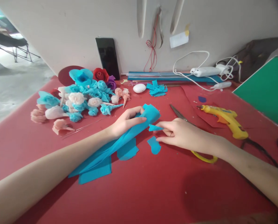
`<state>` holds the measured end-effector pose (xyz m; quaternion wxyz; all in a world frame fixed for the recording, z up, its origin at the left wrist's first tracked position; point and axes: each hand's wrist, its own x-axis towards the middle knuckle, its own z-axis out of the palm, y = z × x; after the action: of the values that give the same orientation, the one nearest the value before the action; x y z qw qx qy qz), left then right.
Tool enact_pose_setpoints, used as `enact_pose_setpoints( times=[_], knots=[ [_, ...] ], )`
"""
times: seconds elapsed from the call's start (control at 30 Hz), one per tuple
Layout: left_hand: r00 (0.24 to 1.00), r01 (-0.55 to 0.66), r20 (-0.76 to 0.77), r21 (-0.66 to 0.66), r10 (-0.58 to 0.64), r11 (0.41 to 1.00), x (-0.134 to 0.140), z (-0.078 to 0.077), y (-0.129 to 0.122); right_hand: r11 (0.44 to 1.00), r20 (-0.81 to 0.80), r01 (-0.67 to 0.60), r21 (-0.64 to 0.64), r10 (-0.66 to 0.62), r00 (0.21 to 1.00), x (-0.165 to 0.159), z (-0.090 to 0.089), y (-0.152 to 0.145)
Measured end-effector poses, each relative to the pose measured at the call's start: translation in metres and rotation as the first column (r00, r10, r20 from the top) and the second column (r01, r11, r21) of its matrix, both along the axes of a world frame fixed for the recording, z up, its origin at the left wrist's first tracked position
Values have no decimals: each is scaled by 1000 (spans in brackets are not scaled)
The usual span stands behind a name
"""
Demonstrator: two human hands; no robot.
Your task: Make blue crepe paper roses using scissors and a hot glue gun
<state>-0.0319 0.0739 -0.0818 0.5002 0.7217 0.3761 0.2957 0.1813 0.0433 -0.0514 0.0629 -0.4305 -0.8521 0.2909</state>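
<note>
My left hand (127, 123) is closed round a long folded strip of blue crepe paper (115, 146), thumb on top, its far end sticking out past the fingers. Just to the right, my right hand (176, 132) pinches a small cut piece of blue paper (155, 127) between its fingers. Below the fingertips, a petal-shaped blue piece (154, 145) lies on the red table. More blue paper pieces (128, 149) lie under and beside the strip. Scissors (205, 158) with yellow handles lie partly hidden under my right hand and wrist, blades pointing away.
Paper flowers (75, 99) in blue, white, pink and red are heaped at the back left. A yellow glue gun (225, 118) lies at the right. Behind stand a phone (107, 57), a white egg-shaped object (139, 88), blue paper strips (157, 88) and a white power strip (205, 71).
</note>
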Motion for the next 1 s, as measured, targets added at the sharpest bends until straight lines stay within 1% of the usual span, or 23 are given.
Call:
enact_pose_setpoints(
  times=[0.07,0.2,0.33,0.43,0.57,0.67,0.77,0.83,0.93,1.0],
  knots=[
    [1000,-7,15,-19,7,1000,0,0,0,1000,34,5,-9,-5,999,-2,-4,0],
    [998,-17,64,-33,19,999,2,3,-1,997,81,15,-71,-9,997,-4,-10,0],
    [995,-14,103,-41,18,999,3,7,-3,989,54,47,-141,-40,998,-3,-13,0],
    [994,-1,107,-37,5,999,4,9,-4,975,-42,56,-217,-67,997,0,-7,-2],
    [993,18,117,4,-18,1000,4,8,-6,941,-201,56,-334,-130,971,4,14,-7],
    [990,7,142,57,-15,998,5,6,-7,924,-309,101,-369,-224,924,5,26,-11],
    [986,-42,163,120,22,992,6,11,-10,910,-406,153,-386,-316,858,3,31,-13],
    [982,-67,185,178,33,982,8,20,-15,903,-473,196,-381,-373,798,1,30,-15],
    [976,-42,217,265,-17,963,14,39,-29,899,-572,248,-361,-423,703,-2,26,-18],
    [976,-99,214,301,34,948,19,50,-40,897,-615,259,-359,-436,657,-4,24,-22]
  ],
)
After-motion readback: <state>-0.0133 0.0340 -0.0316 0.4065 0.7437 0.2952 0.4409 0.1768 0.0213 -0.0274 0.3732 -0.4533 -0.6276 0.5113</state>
